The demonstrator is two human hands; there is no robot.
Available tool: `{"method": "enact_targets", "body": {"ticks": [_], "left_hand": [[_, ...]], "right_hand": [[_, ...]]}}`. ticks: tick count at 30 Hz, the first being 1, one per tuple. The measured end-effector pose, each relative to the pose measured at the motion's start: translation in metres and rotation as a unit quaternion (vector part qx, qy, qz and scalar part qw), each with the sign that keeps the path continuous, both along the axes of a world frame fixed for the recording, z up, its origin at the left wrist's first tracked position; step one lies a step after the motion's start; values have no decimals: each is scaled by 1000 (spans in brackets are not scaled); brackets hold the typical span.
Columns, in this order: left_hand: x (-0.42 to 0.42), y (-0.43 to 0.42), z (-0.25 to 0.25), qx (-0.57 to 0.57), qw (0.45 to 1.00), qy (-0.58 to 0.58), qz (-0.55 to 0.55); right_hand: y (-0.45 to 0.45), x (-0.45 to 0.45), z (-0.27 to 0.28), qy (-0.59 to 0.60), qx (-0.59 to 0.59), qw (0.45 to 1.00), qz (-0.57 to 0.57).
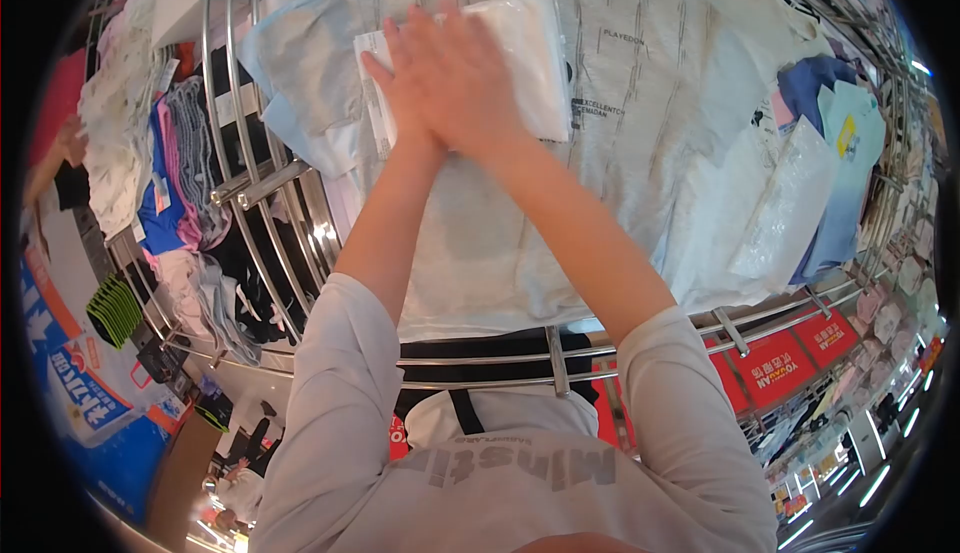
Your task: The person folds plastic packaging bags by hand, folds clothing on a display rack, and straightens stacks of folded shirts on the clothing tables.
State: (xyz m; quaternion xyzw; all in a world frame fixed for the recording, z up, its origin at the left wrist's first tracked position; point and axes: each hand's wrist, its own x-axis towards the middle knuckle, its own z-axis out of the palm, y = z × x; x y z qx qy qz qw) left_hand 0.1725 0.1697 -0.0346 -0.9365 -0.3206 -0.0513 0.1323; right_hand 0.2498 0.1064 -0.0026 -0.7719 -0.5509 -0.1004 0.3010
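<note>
A folded white garment in a clear plastic bag (530, 63) lies on a spread grey T-shirt (640, 153) with dark streaks and small printed words. Both my hands press flat on the bag's left half, close together and partly overlapping. My left hand (402, 88) has its fingers stretched out over the bag's left edge. Beside it and partly over it, my right hand (468, 78) lies with fingers extended, a little blurred by motion. Neither hand grips anything. The bag's part under my palms is hidden.
Metal rails (560, 361) edge the clothes bin. Another plastic-bagged garment (785, 203) and a blue-green garment (850, 143) lie at right. Folded clothes (185, 163) fill a rack at left. Red signs (780, 368) hang below the front rail. Another person (240, 488) is far off at lower left.
</note>
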Motion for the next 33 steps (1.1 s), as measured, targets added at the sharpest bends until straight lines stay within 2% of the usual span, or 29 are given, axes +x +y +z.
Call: {"method": "enact_targets", "body": {"ticks": [2, 4, 7, 11, 33], "left_hand": [[-3, 0, -5, -5, 1000, 7, 8], [0, 6, 14, -91, 994, -54, 28], [0, 11, 11, -84, 992, -85, 26], [-2, 14, 11, -117, 987, -105, 38], [-1, 16, 8, -139, 980, -113, 85]], "right_hand": [[5, -5, 2, 10, -42, 998, 42], [5, 12, -15, 54, -8, 998, 5], [4, 18, -23, 81, 0, 997, -18], [-5, 34, -23, 5, -49, 997, -62], [-17, 41, -22, -2, -139, 981, -135]]}}
